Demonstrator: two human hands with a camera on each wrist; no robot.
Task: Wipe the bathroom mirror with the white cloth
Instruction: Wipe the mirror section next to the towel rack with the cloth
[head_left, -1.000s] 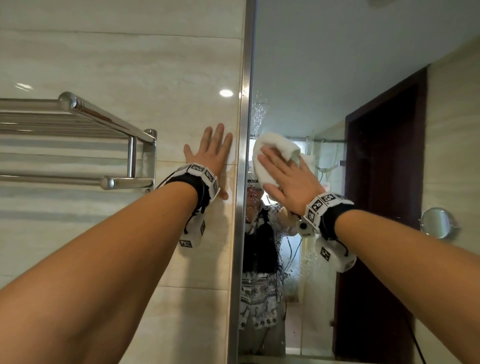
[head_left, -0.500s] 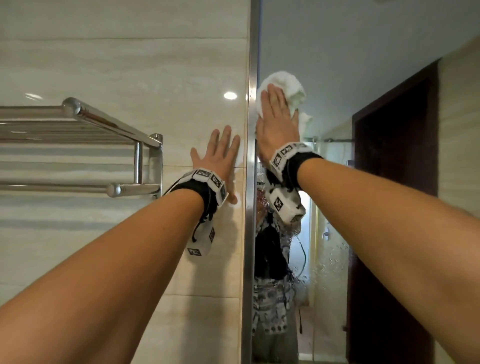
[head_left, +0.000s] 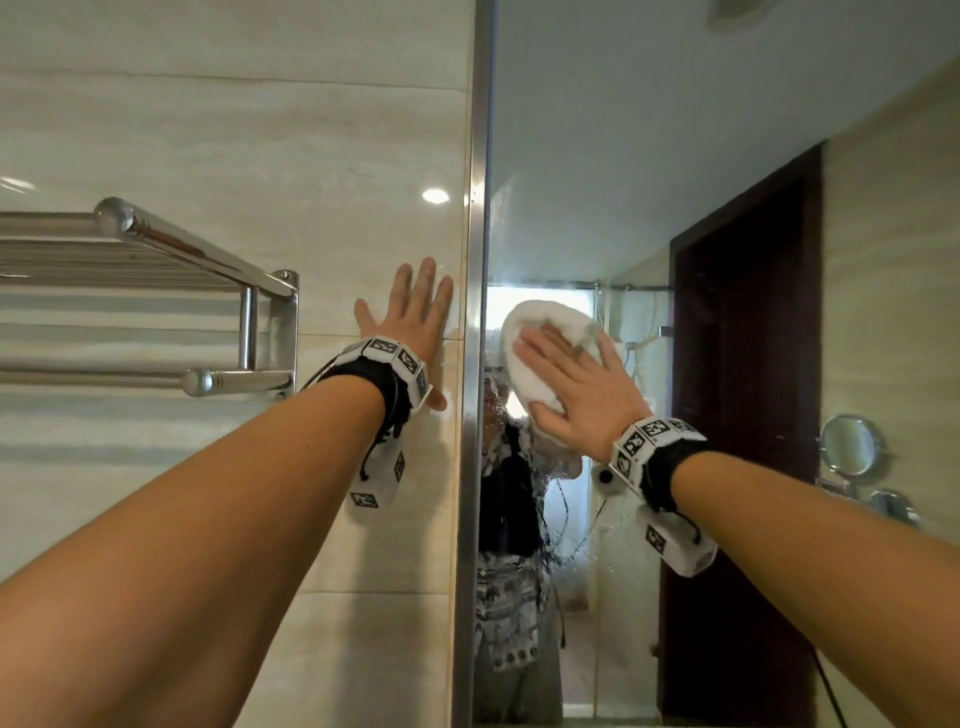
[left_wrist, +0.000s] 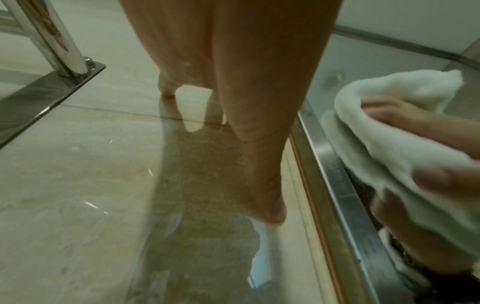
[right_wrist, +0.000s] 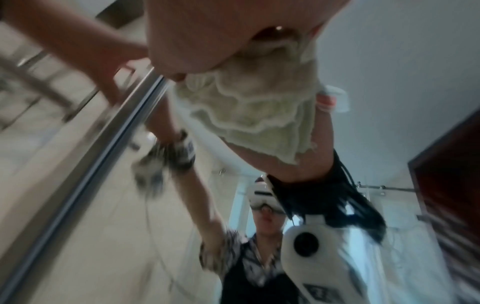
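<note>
The mirror (head_left: 597, 156) fills the right half of the head view, bounded on its left by a vertical metal frame strip (head_left: 475, 364). My right hand (head_left: 576, 389) lies flat with straight fingers on the bunched white cloth (head_left: 530, 332), pressing it against the glass close to that strip. The left wrist view shows the cloth (left_wrist: 384, 144) under those fingers (left_wrist: 400, 117); in the right wrist view the cloth (right_wrist: 246, 115) is blurred. My left hand (head_left: 415, 317) rests open, fingers spread, on the beige wall tile (head_left: 260, 130) just left of the strip, holding nothing.
A chrome towel rack (head_left: 156, 291) juts from the wall at the left, its bracket (left_wrist: 46, 92) near my left hand. The mirror reflects a dark wooden door (head_left: 743, 415), a small round wall mirror (head_left: 849, 444) and the person's own reflection. Water droplets speckle the lower glass (head_left: 613, 530).
My right hand swept the cloth up to the top left of the mirror by the frame strip, then back down and slightly right. The left hand stayed flat on the tile.
</note>
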